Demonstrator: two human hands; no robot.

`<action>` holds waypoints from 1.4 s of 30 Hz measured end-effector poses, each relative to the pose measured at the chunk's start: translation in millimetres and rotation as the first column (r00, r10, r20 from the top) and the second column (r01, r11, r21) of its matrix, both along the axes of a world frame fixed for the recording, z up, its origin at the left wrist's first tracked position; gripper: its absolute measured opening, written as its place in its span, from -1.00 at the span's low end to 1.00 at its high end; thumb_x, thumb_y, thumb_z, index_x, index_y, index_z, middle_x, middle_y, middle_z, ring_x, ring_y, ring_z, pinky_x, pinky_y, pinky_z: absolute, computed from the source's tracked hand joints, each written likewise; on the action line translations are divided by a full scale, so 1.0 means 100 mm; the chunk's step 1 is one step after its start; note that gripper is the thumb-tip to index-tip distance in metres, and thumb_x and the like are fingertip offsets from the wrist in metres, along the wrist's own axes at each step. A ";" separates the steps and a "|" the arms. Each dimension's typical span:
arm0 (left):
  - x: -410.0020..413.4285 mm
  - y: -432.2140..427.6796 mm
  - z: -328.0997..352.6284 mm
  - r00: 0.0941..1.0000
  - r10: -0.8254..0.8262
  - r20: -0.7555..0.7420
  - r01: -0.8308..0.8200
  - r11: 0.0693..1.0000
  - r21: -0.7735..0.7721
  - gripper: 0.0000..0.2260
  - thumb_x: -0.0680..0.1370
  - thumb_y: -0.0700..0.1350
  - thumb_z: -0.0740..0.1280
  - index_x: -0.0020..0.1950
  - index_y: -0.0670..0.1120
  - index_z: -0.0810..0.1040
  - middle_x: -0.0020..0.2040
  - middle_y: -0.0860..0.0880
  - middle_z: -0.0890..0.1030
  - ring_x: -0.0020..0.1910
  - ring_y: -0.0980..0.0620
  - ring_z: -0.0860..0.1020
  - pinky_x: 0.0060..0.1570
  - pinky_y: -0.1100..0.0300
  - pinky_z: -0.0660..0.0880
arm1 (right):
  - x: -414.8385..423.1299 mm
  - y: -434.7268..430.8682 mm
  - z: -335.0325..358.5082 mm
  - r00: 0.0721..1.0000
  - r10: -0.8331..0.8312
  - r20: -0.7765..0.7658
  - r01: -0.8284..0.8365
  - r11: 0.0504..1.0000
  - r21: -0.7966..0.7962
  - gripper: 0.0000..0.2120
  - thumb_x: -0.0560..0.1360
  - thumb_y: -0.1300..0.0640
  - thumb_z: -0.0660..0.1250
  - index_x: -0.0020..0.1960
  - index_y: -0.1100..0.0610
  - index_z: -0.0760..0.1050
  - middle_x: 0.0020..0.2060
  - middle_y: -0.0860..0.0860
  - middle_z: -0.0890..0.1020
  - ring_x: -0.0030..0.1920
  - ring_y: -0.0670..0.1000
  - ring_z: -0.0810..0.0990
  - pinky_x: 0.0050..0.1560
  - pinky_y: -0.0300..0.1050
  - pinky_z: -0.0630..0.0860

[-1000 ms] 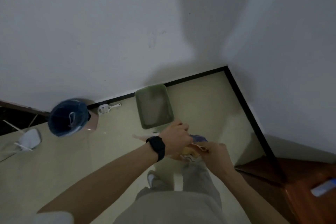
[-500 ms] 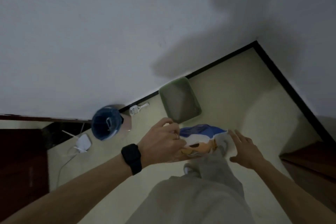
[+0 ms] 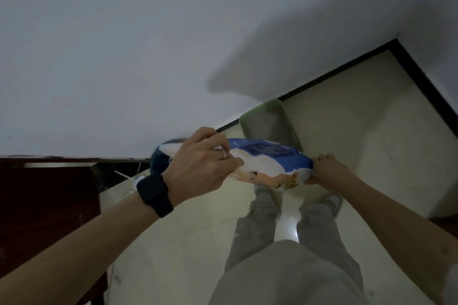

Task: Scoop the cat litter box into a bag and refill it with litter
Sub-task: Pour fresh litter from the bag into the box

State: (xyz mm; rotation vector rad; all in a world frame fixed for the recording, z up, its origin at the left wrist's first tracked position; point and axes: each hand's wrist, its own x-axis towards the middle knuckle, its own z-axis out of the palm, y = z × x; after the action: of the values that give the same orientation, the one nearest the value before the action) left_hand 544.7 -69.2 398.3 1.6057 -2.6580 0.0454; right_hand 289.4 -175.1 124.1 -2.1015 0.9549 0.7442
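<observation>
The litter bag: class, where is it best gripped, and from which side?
Grip the litter bag at its two short ends, one hand from each side, as the left hand and right hand do. It lies long and level, looks soft, and would probably sag from a middle grip.

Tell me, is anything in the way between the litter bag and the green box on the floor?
Nothing visible is. The left hand and right hand grip the litter bag by its ends. The green litter box sits uncovered just beyond it by the wall, though the bag hides its near corner.
</observation>
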 end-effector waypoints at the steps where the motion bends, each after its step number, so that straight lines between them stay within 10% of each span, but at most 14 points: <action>1: 0.10 -0.04 -0.12 1.000 0.016 0.008 -0.016 1.000 0.011 -0.87 0.54 -0.13 0.36 -0.09 0.01 0.72 -0.33 0.11 0.63 -0.08 0.04 0.50 0.01 0.11 0.39 | -0.01 0.08 -0.07 1.000 -0.018 -0.012 0.018 1.000 0.017 -0.45 0.53 -0.24 0.27 0.27 0.19 0.41 0.18 0.14 0.54 0.18 0.14 0.47 0.20 -0.06 0.41; 12: 0.64 -0.76 -2.50 0.974 0.200 -0.109 -0.154 0.929 0.336 -0.68 0.37 -0.11 0.54 0.09 0.17 0.68 -0.23 0.02 0.63 -0.17 0.03 0.38 -0.20 0.20 0.31 | 0.09 1.03 -1.09 0.846 -0.500 -0.185 0.502 0.864 -0.035 -0.71 0.55 0.08 0.34 0.03 0.35 0.56 -0.05 0.29 0.62 -0.05 0.29 0.58 -0.18 0.02 0.46; 16: 0.62 -0.81 -3.37 0.976 0.219 0.014 -0.187 0.797 0.574 -0.65 0.66 0.00 0.15 0.43 0.26 0.39 0.27 0.04 0.52 0.21 0.01 0.36 0.08 0.15 0.19 | 0.22 0.98 -1.57 0.838 -0.460 -0.291 0.467 0.883 -0.050 -0.68 0.64 -0.02 0.09 0.07 0.17 0.51 0.03 0.11 0.60 0.02 0.11 0.53 -0.15 -0.10 0.35; 22: 0.85 -0.80 -4.47 0.945 0.327 -0.012 -0.225 0.676 0.701 -0.66 0.62 -0.07 0.20 0.37 0.19 0.49 0.24 0.04 0.57 0.23 0.01 0.41 0.12 0.17 0.24 | 0.37 0.92 -2.19 0.819 -0.424 -0.388 0.447 0.894 -0.032 -0.68 0.62 -0.03 0.10 0.11 0.13 0.52 0.04 0.09 0.62 0.04 0.10 0.56 -0.09 -0.11 0.46; 35: 0.61 -0.78 -5.11 0.703 0.707 -0.080 -0.375 0.463 0.803 -0.71 0.63 -0.11 0.21 0.31 -0.01 0.56 0.15 -0.12 0.64 0.11 -0.13 0.59 0.07 0.03 0.49 | 0.62 1.09 -2.36 0.754 -0.516 -0.408 0.557 0.830 -0.021 -0.76 0.63 -0.02 0.08 0.01 0.11 0.43 -0.17 0.05 0.57 -0.27 0.03 0.46 -0.29 -0.16 0.35; 42: 0.86 -0.84 -5.25 0.863 0.499 0.078 -0.323 0.425 0.846 -0.66 0.65 -0.04 0.17 0.41 0.04 0.47 0.33 -0.08 0.54 0.24 -0.13 0.53 0.20 0.01 0.48 | 0.45 0.98 -2.21 0.817 -0.441 -0.372 0.455 0.889 -0.055 -0.79 0.63 -0.01 0.08 -0.10 0.05 0.37 -0.21 0.00 0.57 -0.30 -0.04 0.44 -0.31 -0.21 0.34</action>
State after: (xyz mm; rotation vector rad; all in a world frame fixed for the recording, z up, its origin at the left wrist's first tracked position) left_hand 631.2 -153.2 -126.6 2.2844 -2.0867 -1.5370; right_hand 334.1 -76.7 -96.9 -1.6233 1.5669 0.9160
